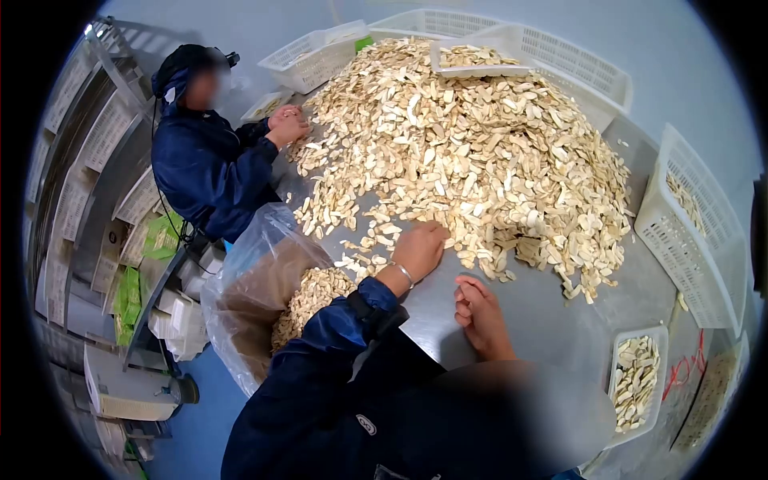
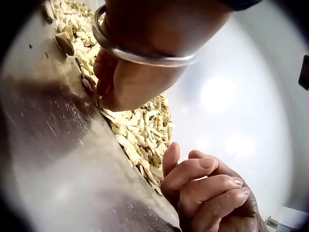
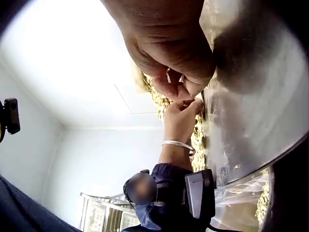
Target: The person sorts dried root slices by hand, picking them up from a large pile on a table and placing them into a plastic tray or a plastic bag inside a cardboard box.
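A large heap of dried pale slices point(image 1: 472, 152) covers the far side of the metal table point(image 1: 552, 336). At its near edge my left hand point(image 1: 420, 250), a silver bangle at the wrist, reaches down with bent fingers among the slices. In the left wrist view that hand's fingertips are low at the table surface, partly hidden; I cannot tell whether they pinch a slice. My right hand point(image 1: 482, 316) hovers nearer my body, to the right of the left one. Its fingers are loosely curled and hold nothing, as the left wrist view shows point(image 2: 212, 193).
A clear plastic bag point(image 1: 240, 296) of slices is beside my left arm. White perforated baskets point(image 1: 688, 240) line the table's right and back. A small tray point(image 1: 660, 376) of slices sits at the right. Across on the left, another person point(image 1: 212, 168) works at the heap.
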Demonstrator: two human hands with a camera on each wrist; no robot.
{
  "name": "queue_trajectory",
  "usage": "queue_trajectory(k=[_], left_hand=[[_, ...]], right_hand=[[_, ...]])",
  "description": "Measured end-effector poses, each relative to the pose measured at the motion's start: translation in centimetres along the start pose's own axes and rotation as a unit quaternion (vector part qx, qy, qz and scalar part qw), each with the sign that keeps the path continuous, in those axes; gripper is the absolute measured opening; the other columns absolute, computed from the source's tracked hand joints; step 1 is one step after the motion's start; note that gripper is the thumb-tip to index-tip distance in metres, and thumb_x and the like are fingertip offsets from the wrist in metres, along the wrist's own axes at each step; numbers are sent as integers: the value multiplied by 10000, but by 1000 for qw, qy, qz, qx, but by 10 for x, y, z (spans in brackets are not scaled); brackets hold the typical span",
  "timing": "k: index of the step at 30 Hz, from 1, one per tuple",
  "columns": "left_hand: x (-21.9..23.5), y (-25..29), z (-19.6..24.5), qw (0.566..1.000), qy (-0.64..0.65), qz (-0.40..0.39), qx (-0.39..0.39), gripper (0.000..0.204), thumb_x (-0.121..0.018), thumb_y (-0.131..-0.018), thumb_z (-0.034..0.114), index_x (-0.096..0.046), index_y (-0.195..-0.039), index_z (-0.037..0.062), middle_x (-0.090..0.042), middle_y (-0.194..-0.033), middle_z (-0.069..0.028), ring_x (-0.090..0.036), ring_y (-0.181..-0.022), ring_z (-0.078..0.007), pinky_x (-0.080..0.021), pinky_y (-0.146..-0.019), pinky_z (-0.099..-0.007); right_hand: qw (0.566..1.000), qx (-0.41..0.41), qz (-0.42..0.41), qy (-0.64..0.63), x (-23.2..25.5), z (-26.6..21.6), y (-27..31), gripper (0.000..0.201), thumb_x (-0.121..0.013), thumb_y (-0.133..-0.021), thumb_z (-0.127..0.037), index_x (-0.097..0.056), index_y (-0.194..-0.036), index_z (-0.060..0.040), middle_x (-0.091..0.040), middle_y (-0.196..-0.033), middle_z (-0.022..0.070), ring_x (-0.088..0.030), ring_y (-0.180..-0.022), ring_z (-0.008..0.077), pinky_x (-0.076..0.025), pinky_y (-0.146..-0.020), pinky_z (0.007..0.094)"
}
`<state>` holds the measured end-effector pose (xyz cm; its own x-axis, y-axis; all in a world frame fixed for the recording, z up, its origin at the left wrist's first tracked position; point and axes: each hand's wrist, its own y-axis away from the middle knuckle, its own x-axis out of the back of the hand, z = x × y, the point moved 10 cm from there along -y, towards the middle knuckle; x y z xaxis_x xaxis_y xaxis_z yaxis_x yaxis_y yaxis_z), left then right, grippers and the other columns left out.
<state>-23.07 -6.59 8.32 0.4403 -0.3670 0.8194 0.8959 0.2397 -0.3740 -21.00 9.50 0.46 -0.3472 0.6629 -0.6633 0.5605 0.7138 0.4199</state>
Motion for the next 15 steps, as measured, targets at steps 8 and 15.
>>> queue_trajectory(k=[8,15], left_hand=[[-20,24,-48,945,285,-71,147,105,-683,-932,80,-670,-1024,33,-689,-835,-31,-647,-719,-113,-518,-647,-272],[-42,37,-58,823,494,-135,246,181,-692,-964,106,-653,-1112,10,-706,-892,-38,-662,-760,-85,-546,-697,-221]], right_hand=[[1000,19,18,-7,-2,-2,-1,186,-565,-1007,-132,-599,-1177,-64,-539,-843,-3,-421,-599,56,-364,-545,230],[1000,3,9,-2,-4,-2,1,178,-550,-1014,-125,-600,-1174,-64,-527,-820,-5,-343,-535,46,-299,-489,223]])
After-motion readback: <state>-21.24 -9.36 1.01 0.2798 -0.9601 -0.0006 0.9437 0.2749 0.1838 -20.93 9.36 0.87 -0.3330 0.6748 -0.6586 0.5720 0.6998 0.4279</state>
